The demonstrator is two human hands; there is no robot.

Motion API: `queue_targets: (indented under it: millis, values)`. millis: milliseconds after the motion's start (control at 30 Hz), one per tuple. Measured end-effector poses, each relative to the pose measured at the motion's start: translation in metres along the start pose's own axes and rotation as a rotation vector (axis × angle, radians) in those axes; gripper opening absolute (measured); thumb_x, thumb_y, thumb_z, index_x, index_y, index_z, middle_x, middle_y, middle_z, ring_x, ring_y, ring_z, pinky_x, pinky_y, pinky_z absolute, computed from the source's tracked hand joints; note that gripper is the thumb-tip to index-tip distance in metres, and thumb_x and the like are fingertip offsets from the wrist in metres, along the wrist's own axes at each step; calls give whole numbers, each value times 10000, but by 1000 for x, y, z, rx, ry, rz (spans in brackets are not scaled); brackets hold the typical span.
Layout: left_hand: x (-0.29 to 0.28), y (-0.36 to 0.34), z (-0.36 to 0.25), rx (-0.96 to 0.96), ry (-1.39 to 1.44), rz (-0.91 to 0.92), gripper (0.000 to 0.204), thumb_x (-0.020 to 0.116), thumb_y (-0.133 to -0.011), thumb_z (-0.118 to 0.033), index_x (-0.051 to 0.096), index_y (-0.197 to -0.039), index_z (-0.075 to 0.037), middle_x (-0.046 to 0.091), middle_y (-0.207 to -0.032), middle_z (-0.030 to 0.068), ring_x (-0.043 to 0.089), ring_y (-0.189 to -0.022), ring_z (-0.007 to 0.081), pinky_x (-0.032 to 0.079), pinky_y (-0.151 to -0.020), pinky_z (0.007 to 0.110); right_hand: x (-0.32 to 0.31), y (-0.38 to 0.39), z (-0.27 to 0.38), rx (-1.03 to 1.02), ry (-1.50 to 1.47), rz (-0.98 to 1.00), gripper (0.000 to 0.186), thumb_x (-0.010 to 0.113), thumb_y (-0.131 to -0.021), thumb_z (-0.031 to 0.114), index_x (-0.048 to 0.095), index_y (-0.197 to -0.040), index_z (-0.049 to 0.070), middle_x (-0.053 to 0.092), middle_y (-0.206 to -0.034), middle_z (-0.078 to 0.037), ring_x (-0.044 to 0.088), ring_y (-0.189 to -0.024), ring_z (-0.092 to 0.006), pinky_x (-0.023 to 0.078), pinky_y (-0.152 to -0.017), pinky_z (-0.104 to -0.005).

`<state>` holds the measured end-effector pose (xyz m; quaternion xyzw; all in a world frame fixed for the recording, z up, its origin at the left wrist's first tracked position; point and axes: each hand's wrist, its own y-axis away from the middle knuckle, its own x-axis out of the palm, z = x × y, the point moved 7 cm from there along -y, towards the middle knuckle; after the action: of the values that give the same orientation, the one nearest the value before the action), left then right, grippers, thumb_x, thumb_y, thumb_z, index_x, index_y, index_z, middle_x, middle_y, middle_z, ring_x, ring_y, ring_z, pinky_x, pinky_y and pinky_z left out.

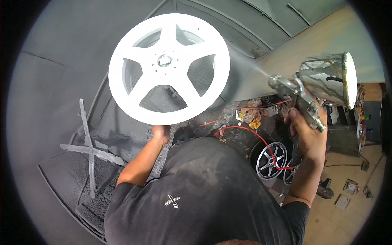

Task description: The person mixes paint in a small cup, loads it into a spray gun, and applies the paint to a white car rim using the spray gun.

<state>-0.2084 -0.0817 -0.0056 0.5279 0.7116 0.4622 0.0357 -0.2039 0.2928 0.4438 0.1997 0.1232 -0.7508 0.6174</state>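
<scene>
A white five-spoke car wheel rim (pixel 165 85) faces up at me, left of centre. My left hand (pixel 160 132) reaches under its near edge; the fingers are hidden behind the rim, so their grip does not show. My right hand (pixel 309 136) is wrapped round a metal spray gun (pixel 300 96), with the thumb on its near side. A paint-streaked cup (pixel 324 79) is fixed to the gun. From the nozzle a pale mist fans out leftward onto the rim's right edge. The gun stays apart from the rim.
A grey-crusted cross-shaped stand (pixel 90 150) is at the left. A red hose (pixel 261 136) curves past a dark wheel with silver spokes (pixel 271 160) at lower right. Crumpled paper (pixel 251 114) lies on the floor beyond. A tan wall (pixel 347 204) with switches borders the right side.
</scene>
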Motion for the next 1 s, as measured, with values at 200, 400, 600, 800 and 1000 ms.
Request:
queue_targets:
  millis: [200, 400, 600, 800, 1000]
  values:
    - [-34, -21, -28, 9, 3, -82, 380, 564, -995, -292, 536, -1297, -61, 617, -1238, 91, 580, -1159, 272, 436, -1019, 479, -15, -4, -17, 48, -3, 5, 548, 695, -911, 125, 527, -1418, 4, 626, -806, -9, 467, -567, -51, 396, -502, -208]
    - [-59, -37, -67, 143, 10, -229, 365, 555, -1003, -279, 532, -1288, -52, 622, -1238, 99, 595, -1157, 264, 472, -986, 466, 15, 3, -3, -15, -113, 179, 614, 725, -890, 226, 513, -1403, -38, 623, -775, -31, 489, -573, -60, 382, -519, -204]
    - [-69, -45, -82, 264, 99, -254, 388, 555, -1006, -268, 526, -1296, -12, 647, -1195, 98, 640, -1081, 258, 504, -954, 433, 34, -6, -13, -30, -93, 116, 513, 748, -889, 133, 584, -1350, -21, 698, -1054, -71, 600, -932, -102, 497, -852, -274]
    - [-32, -8, -40, 180, 22, -235, 397, 519, -1020, -333, 511, -1296, -47, 609, -1204, 88, 580, -1134, 271, 450, -1001, 487, 7, -11, -33, -3, -42, -62, 504, 722, -909, 84, 564, -1379, -7, 673, -1193, -102, 601, -1042, -131, 467, -955, -284]
    - [-15, 5, 12, 36, 126, -187, 437, 425, -1041, -324, 444, -1378, -45, 508, -1356, 146, 516, -1179, 308, 441, -993, 517, 2, -3, -20, 59, -25, -9, 518, 709, -903, 108, 555, -1382, -20, 677, -1022, -72, 602, -908, -130, 483, -863, -288]
